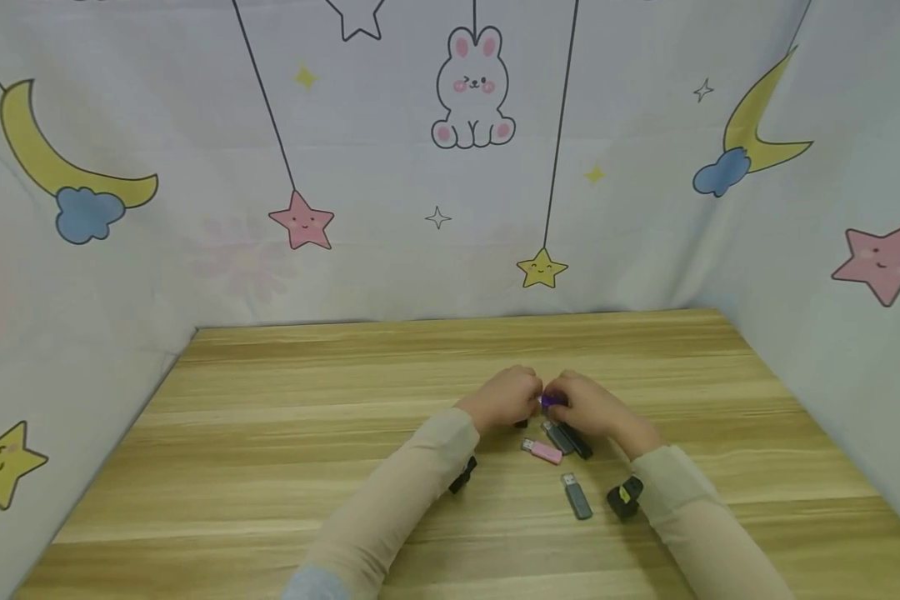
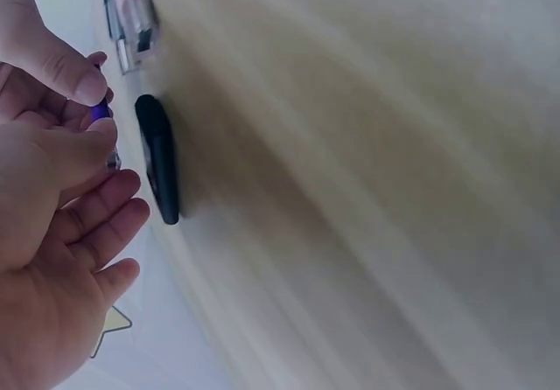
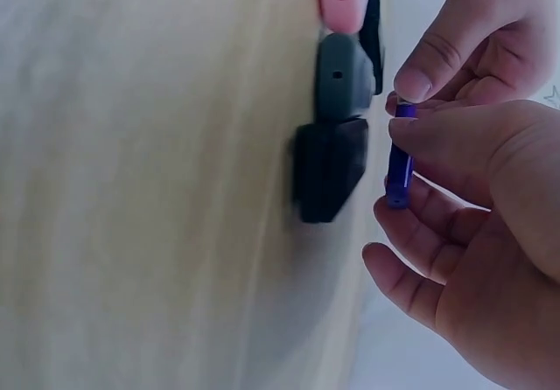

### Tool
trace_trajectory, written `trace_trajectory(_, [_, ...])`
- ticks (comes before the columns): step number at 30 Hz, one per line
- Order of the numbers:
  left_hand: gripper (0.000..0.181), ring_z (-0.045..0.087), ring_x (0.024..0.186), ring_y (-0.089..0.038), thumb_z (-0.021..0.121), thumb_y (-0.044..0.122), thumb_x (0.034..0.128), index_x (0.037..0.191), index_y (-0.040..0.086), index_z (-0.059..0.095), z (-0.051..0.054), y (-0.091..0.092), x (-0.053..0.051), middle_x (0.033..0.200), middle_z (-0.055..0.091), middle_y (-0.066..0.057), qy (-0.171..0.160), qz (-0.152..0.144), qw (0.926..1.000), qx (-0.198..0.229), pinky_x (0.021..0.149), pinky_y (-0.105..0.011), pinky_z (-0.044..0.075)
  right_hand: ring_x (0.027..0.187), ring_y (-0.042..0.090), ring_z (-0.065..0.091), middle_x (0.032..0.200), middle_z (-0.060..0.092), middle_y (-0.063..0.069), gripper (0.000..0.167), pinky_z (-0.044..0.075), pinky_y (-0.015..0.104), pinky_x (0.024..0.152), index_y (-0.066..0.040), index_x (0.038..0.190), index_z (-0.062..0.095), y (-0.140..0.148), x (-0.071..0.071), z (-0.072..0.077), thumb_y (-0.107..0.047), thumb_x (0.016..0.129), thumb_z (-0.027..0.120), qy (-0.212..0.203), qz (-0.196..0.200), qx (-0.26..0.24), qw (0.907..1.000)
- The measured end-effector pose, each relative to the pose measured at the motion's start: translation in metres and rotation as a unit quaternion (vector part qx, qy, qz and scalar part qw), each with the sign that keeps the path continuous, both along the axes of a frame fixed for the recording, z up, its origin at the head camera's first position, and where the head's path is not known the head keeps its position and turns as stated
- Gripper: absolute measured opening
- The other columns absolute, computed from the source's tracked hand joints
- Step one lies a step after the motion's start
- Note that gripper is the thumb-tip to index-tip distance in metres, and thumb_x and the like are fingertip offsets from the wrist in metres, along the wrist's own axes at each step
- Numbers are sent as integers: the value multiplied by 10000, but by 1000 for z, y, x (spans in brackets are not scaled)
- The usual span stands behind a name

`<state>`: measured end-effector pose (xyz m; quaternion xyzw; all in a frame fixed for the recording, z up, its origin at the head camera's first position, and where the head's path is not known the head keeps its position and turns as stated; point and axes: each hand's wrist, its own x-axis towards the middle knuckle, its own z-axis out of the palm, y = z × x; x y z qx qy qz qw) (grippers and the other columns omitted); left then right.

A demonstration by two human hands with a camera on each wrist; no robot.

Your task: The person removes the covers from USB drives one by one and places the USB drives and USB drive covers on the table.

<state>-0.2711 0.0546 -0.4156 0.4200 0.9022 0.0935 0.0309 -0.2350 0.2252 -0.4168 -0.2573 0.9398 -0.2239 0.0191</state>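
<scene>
White cloth walls (image 1: 390, 275), softly creased and printed with moons, stars and a rabbit, close in around a broad wooden surface (image 1: 270, 467) streaked with pale and tan grain. Two arms in matte beige sleeves (image 1: 405, 483) reach across it from the near edge and come together right of the middle. The left hand (image 1: 506, 396) and the right hand (image 1: 588, 408) almost meet there, each with thumb and forefinger pinched close on one purple USB stick (image 3: 401, 167), while their other fingers curl loosely apart. Just beside the right cuff I see a dark blocky item (image 1: 625, 498) with a yellow-green patch, and a smaller dark piece (image 1: 463, 475) sits by the left one. Below the hands lie a slim black stick (image 1: 577, 442), a smooth grey USB stick (image 1: 558, 439) alongside it, a second grey USB stick (image 1: 577, 497) nearer the person, and a rounded pink USB stick (image 1: 545, 452), the bright metal plugs of these three facing away from the person, the pink one's mostly leftward. The purple stick, glossy, narrow and straight-sided, is up between the hands, its long axis running left to right, silvery end toward the left hand and blunt end toward the right.
</scene>
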Motion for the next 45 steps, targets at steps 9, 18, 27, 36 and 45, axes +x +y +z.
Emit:
trace_trajectory(9, [131, 623, 882, -175, 572, 44, 937, 969, 29, 699, 10, -10, -2, 937, 679, -67, -121, -9, 9993, 358, 817, -279, 496, 900, 273, 612, 971, 649, 158, 232, 509, 454, 819, 90, 1082, 624, -5, -3, 12, -5, 871, 607, -237, -72, -268, 9993])
trace_trajectory(18, [158, 644, 960, -214, 570, 37, 938, 1040, 1, 684, 25, -24, 0, 1011, 691, -101, -435, 159, 9970, 625, 859, -296, 507, 947, 247, 620, 1028, 664, 134, 261, 507, 439, 848, 61, 1161, 607, -12, -5, 21, -70, 936, 592, -443, -8, -340, 9984])
trace_trajectory(27, [136, 624, 921, -200, 621, 78, 929, 1015, 3, 694, 29, -43, 8, 976, 693, -92, -466, 76, 9966, 675, 831, -289, 501, 907, 197, 618, 1006, 666, 91, 231, 519, 384, 808, 37, 1137, 623, -24, 2, 24, -70, 934, 606, -421, 390, -500, 9971])
trace_trajectory(36, [143, 609, 838, -154, 664, 94, 908, 1019, 11, 699, 23, -69, 23, 939, 686, -74, -830, -11, 9902, 1127, 751, -255, 500, 860, 119, 604, 963, 670, 22, 182, 508, 297, 730, -9, 1105, 643, -41, 15, 25, -91, 947, 603, -652, 767, -628, 9929])
trace_trajectory(45, [125, 604, 792, -110, 675, 84, 896, 1000, 16, 696, 20, -90, 47, 906, 694, -59, -1633, 188, 9728, 1634, 717, -217, 500, 847, 74, 593, 967, 679, -6, 168, 496, 241, 737, -48, 1083, 663, -52, 31, 22, -143, 957, 603, -1113, 886, -815, 9865])
